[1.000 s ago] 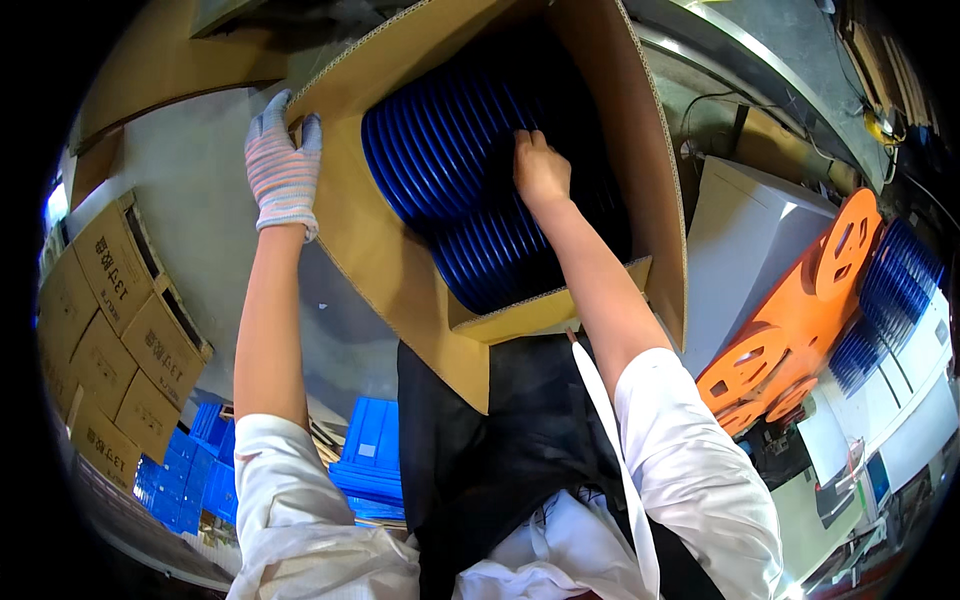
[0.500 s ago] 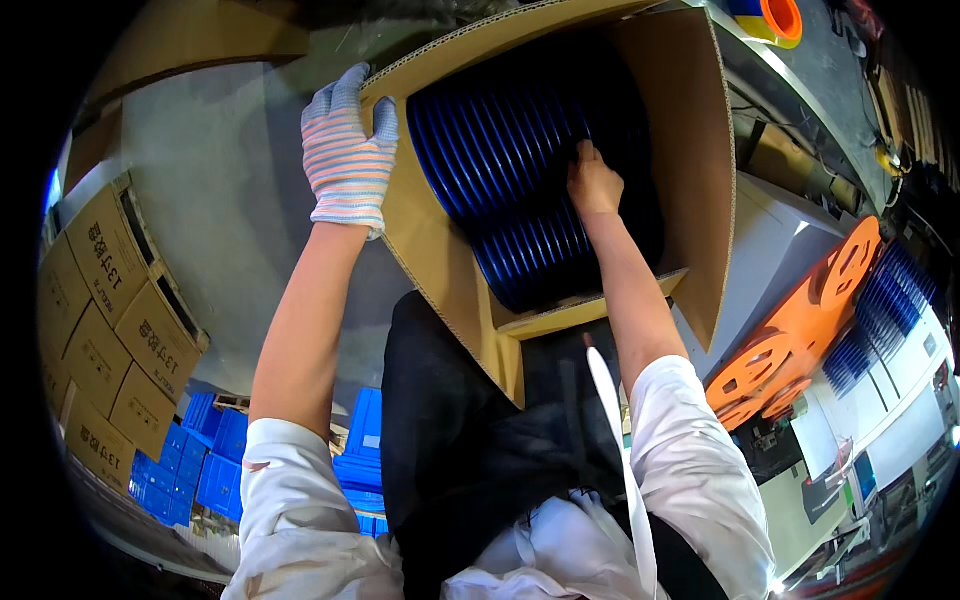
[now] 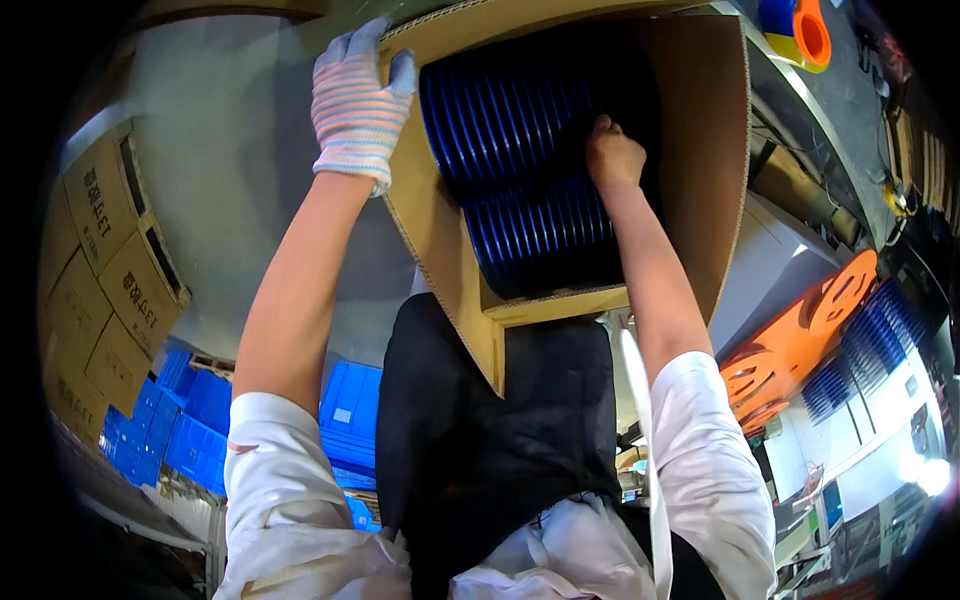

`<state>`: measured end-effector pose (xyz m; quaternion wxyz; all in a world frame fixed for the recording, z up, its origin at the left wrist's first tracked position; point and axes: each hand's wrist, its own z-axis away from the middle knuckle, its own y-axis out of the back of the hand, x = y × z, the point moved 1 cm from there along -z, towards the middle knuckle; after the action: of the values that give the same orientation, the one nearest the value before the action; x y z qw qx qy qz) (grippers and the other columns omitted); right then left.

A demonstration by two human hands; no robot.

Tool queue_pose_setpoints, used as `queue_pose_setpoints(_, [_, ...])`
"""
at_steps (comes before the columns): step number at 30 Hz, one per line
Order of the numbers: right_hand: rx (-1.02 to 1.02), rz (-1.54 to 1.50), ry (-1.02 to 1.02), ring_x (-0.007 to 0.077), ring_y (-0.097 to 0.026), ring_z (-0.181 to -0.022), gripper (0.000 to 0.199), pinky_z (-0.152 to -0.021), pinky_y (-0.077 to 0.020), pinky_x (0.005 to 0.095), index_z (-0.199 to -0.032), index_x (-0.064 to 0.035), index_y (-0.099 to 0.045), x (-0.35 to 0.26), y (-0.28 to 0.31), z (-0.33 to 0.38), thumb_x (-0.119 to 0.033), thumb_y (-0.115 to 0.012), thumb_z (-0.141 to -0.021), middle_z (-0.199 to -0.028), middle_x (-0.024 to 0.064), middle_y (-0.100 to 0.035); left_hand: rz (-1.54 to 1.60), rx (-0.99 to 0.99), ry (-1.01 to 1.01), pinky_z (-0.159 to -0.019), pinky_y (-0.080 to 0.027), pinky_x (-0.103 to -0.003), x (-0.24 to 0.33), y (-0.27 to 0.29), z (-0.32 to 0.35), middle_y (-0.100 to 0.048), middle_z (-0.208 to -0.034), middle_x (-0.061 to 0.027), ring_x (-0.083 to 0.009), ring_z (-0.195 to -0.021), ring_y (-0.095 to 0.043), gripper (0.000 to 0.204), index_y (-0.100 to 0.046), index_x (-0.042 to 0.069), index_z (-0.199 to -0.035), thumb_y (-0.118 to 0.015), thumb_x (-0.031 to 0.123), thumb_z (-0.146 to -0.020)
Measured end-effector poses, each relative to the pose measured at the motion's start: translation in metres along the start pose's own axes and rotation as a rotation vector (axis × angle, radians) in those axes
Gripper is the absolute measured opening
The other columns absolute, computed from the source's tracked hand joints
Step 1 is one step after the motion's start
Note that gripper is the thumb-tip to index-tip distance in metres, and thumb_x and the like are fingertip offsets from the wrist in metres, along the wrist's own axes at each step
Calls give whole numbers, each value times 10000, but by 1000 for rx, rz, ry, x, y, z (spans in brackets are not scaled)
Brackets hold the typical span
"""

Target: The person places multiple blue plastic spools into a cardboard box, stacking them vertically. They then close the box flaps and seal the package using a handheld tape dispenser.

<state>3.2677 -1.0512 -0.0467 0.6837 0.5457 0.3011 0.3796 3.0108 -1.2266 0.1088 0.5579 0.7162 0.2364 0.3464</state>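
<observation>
1. Grey floor fills the background at 10 o'clock, with open room between the stacked brown cardboard cartons at 9 o'clock and the big open brown cardboard box at 12 o'clock.
2. Inside that box stands a packed row of dark blue ribbed plastic discs; there are too many to count.
3. The left hand, in a striped knit glove, reaches up with its fingers curled over the box's left wall edge, gripping it.
4. The right hand, bare, is pushed in among the discs; its fingers seem closed on one, though they are hidden.
5. Orange plastic reels lie at 4 o'clock, blue plastic crates at 7 o'clock.
</observation>
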Motion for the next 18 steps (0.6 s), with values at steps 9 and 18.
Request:
queue_pose_setpoints(9, [50, -239, -71, 260, -671, -722, 165, -588, -531, 353, -982, -64, -568, -1, 78, 28, -136, -581, -834, -873, 92, -659, 38, -78, 64, -989, -412, -405, 6, 9, 4, -561, -1182, -191, -351, -1094, -533, 478, -532, 53, -1195, -672, 166, -752])
queue_pose_setpoints(18, [485, -1395, -245, 169, -621, -625, 167, -661, -516, 266, -1131, -70, -359, 19, 221, 163, -186, -323, -1016, -921, 229, -636, 97, 116, -133, -940, -467, -389, 44, 33, 54, -600, -1127, -156, -286, -1042, -575, 373, -597, 113, -1165, -628, 128, -793])
